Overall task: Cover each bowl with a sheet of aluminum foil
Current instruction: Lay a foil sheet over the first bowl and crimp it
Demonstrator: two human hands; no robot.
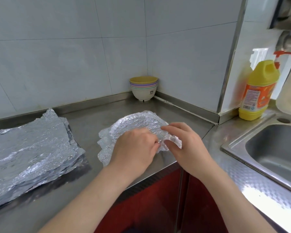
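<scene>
A crinkled, pebble-embossed silver sheet of aluminium foil (134, 126) lay near the front edge of a brushed stainless-steel countertop (91, 113). It was pressed down over something round, so that a circular rim showed through it. What it covered was hidden. Its ragged edges flared out onto the steel on the left and the near side.

The left hand (134, 148) had its fingers curled in tight, pinching the foil's near-right edge. The right hand (183, 145) met it there, with its fingers (170, 127) bent over the top of the rim and its thumb tucked under the loose flap, gripping the same sheet.

To the left, well apart, a flat pile of foil sheets (29, 148) of the same dimpled texture lay with wavy, uneven edges.

In the back corner, against the pale glossy tiled wall (57, 47), stood a nested stack of plastic bowls (143, 88). The bowls were yellow on top, then lilac, pink and mint, with a white one at the bottom. The top bowl held nothing visible.

On the right, a yellow plastic pump bottle (259, 91) with an orange label stood beside a stainless-steel sink (275, 148). Dark red cabinet doors (158, 199) showed below the counter.
</scene>
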